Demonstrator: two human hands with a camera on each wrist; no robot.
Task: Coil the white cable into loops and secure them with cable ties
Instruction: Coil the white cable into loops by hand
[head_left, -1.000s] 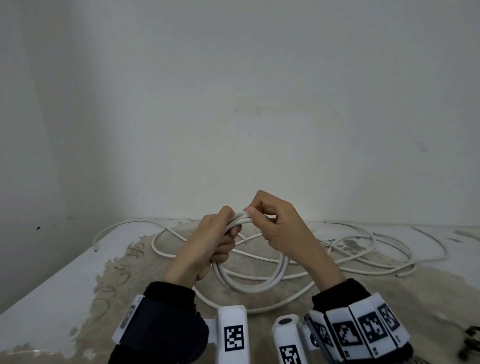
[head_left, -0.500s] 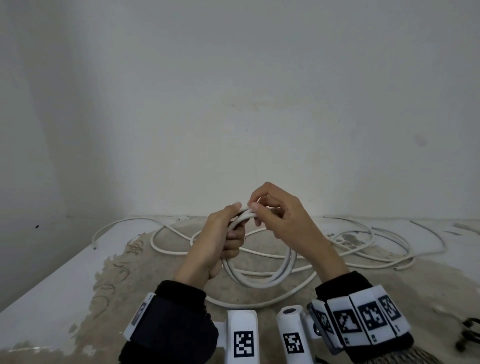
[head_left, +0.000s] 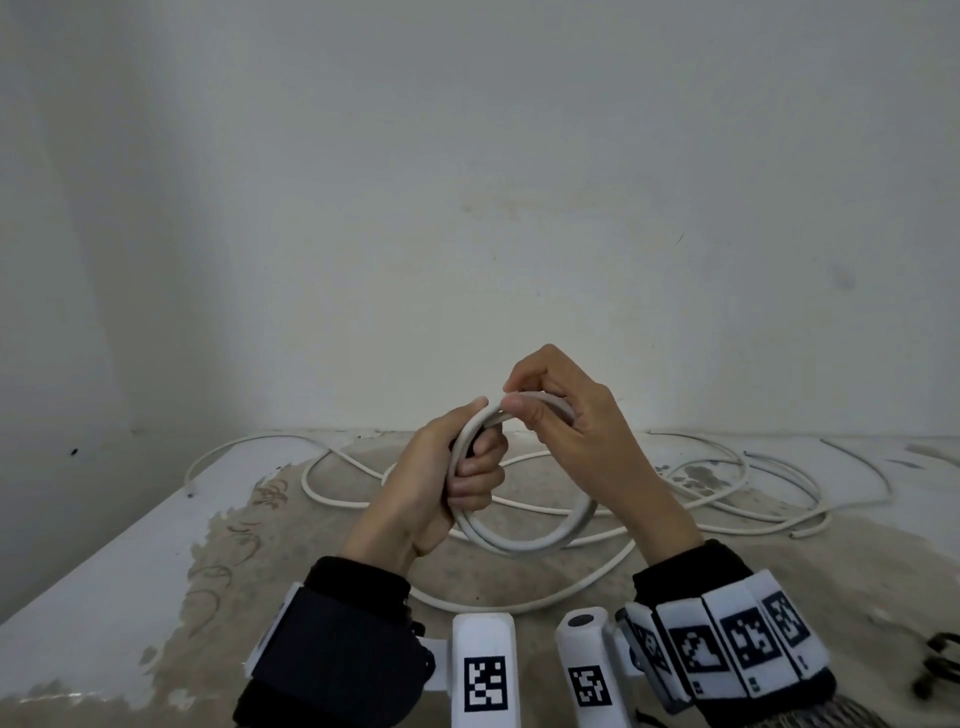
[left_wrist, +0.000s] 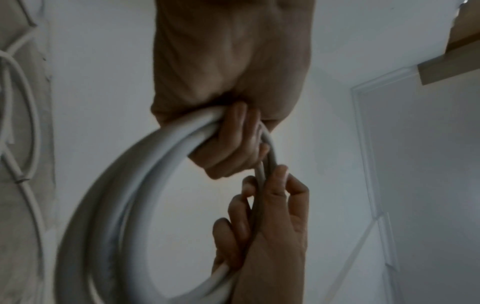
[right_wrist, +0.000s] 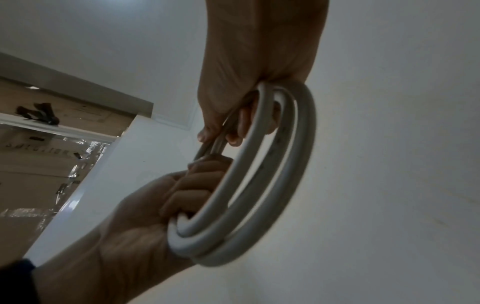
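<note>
Both the left hand (head_left: 441, 483) and the right hand (head_left: 566, 415), gripping the coiled round white plastic cable (head_left: 524, 538), had lifted it higher off the desk (head_left: 104, 566), with another loop gathered.

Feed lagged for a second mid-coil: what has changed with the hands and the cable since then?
Both hands lifted the coil a little; the right hand slid along its top, away from the left hand. Nothing was let go: both hands still grip the coil, and the loose white cable still trails on the table.

White cable (head_left: 524, 540), black sleeves (head_left: 358, 582), wristbands (head_left: 737, 644) with black-and-white square markers, beige-stained white table (head_left: 104, 561)
</note>
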